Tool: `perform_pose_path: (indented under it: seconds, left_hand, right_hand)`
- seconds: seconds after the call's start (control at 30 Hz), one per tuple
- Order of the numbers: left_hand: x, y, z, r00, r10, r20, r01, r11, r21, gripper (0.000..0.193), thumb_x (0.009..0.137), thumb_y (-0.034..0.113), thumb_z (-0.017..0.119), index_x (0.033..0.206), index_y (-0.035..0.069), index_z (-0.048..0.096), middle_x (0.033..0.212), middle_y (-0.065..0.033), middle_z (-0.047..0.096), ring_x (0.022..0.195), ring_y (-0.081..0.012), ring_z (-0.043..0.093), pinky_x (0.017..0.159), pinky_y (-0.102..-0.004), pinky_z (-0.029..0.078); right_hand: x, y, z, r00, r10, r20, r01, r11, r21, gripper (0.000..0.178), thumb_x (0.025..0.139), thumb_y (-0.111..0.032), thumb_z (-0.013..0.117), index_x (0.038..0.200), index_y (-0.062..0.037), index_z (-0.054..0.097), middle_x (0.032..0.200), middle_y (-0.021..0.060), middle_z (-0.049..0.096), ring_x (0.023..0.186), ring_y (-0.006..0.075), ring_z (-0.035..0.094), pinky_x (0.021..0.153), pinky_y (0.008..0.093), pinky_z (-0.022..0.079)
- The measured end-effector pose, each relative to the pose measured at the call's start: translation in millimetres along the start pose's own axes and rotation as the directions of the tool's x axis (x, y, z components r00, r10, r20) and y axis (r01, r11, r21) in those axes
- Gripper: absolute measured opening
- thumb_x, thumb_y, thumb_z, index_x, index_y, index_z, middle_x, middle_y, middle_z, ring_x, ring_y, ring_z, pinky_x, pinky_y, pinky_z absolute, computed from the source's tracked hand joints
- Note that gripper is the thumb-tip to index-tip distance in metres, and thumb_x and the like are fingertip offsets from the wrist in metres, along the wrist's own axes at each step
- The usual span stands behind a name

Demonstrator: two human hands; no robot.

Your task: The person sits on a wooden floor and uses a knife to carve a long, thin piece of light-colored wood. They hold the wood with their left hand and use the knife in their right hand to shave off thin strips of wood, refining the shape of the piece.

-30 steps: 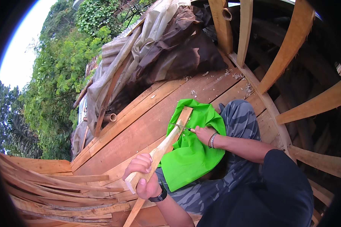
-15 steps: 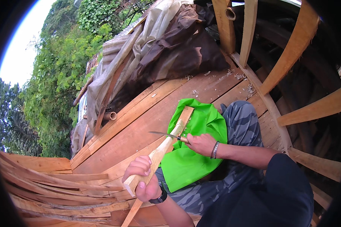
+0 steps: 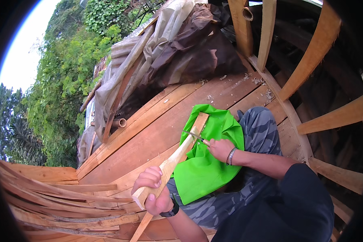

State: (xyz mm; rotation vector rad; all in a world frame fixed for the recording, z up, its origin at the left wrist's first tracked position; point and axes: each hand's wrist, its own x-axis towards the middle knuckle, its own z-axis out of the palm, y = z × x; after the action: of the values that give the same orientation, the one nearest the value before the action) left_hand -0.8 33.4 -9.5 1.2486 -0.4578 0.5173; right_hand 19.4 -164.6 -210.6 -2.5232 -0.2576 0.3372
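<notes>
My left hand (image 3: 152, 189) is wrapped round the thick near end of a pale, partly carved wooden piece (image 3: 173, 158). The piece slants away to the upper right, narrowing before a squarer, browner far end. In my right hand (image 3: 223, 150) is a knife (image 3: 195, 135), closed round its handle, with the blade lying across the narrow part near that far end. A bright green cloth (image 3: 213, 173) is spread over my lap under the wood, with a few small shavings on it. Grey camouflage trousers (image 3: 266, 129) show around the cloth.
I sit on a plank floor (image 3: 149, 133) with curled shavings (image 3: 266, 92) scattered farther off. Long thin wooden strips (image 3: 68, 203) are piled at the left. Upright slats (image 3: 310, 48) line the right side. A draped tarpaulin (image 3: 181, 56) stands at the back; a bamboo tube (image 3: 119, 123) pokes out below it.
My right hand has moved the knife a little away and to the right, along the wood toward its far end. My left hand keeps the same hold.
</notes>
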Motion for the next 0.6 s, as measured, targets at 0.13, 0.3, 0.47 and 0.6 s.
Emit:
perform_pose_path:
  seconds: [0.13, 0.3, 0.47, 0.6]
  left_hand:
    - [-2, 3, -4, 1.0, 0.016, -0.014, -0.016, 1.0, 0.01, 0.026, 0.071, 0.026, 0.055, 0.069, 0.003, 0.044, 0.063, -0.0082, 0.042, 0.058, -0.0188, 0.039, 0.06, -0.0355, 0.033]
    - [0, 1, -1, 1.0, -0.002, 0.016, 0.002, 1.0, -0.005, 0.027, 0.072, 0.027, 0.056, 0.069, 0.002, 0.045, 0.063, -0.0086, 0.043, 0.057, -0.0193, 0.04, 0.06, -0.0357, 0.034]
    - [0, 2, 0, 1.0, 0.018, -0.013, -0.018, 1.0, 0.012, 0.027, 0.071, 0.026, 0.057, 0.069, 0.001, 0.046, 0.061, -0.0093, 0.044, 0.057, -0.0195, 0.04, 0.06, -0.0355, 0.035]
    - [5, 0, 1, 1.0, 0.011, -0.025, -0.011, 1.0, -0.025, 0.028, 0.069, 0.026, 0.057, 0.069, 0.0, 0.047, 0.06, -0.0096, 0.044, 0.055, -0.0194, 0.041, 0.059, -0.0347, 0.036]
  right_hand:
    - [-9, -40, -37, 0.982, -0.152, 0.11, 0.155, 0.988, -0.021, 0.026, 0.094, -0.029, 0.048, 0.1, -0.0037, 0.052, 0.069, 0.019, 0.064, 0.065, 0.0357, 0.065, 0.054, 0.0486, 0.051]
    - [4, -6, -7, 0.998, 0.002, 0.059, -0.001, 1.0, -0.007, 0.03, 0.094, -0.032, 0.049, 0.099, -0.0023, 0.051, 0.07, 0.0197, 0.063, 0.067, 0.0376, 0.064, 0.057, 0.0502, 0.051]
    - [2, -5, -19, 0.996, -0.012, 0.083, 0.009, 0.999, 0.032, 0.03, 0.094, -0.031, 0.048, 0.099, -0.0011, 0.05, 0.073, 0.0191, 0.064, 0.065, 0.0379, 0.064, 0.059, 0.0503, 0.051]
    - [6, 8, 7, 1.0, -0.016, -0.021, 0.015, 0.999, -0.046, 0.026, 0.095, -0.027, 0.046, 0.097, -0.0007, 0.048, 0.075, 0.0195, 0.064, 0.066, 0.0367, 0.065, 0.06, 0.049, 0.052]
